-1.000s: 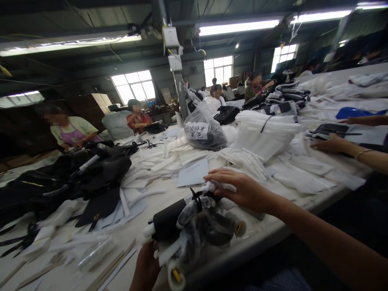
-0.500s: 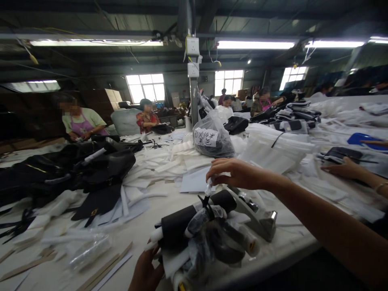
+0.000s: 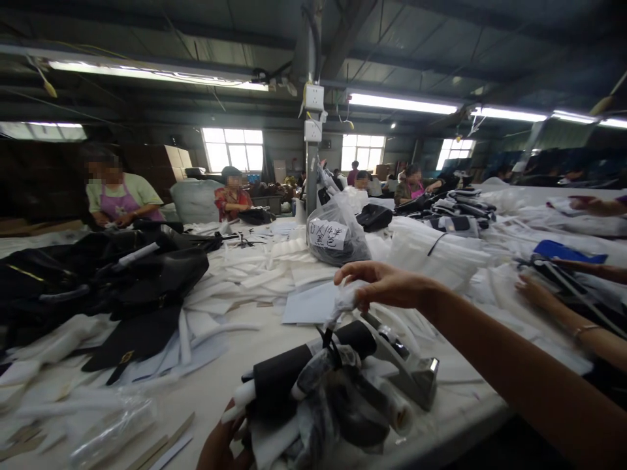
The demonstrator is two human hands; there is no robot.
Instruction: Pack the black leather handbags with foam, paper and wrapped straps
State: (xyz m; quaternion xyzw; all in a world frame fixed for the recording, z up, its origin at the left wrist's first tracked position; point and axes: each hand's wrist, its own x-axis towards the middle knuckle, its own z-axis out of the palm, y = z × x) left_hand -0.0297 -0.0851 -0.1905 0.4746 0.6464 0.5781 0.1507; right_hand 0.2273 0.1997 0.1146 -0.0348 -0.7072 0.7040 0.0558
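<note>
A black handbag [image 3: 281,372] lies in front of me, its parts padded with white foam and wrapped in clear plastic. My left hand [image 3: 223,440] is closed around the bag's near left end, with some fingers hidden behind it. Above the bag, my right hand [image 3: 386,285] pinches a small wad of clear plastic wrap [image 3: 344,299]. That wad joins a thin black strap [image 3: 329,337] on top of the bag. Just right of the bag stands a grey tape dispenser [image 3: 414,375] with a shiny metal end.
Black bags [image 3: 147,281] are heaped at left beside foam strips [image 3: 196,333]. A labelled plastic sack [image 3: 337,235] stands by the post. Bundled foam sheets [image 3: 435,248] lie behind my right arm. A co-worker's hands [image 3: 548,300] work at right; other people sit across the table.
My right hand has drawn the plastic wad slightly up, and more of the wad shows. The view has shifted a little. At right, the co-worker's hands have moved over a black item.
</note>
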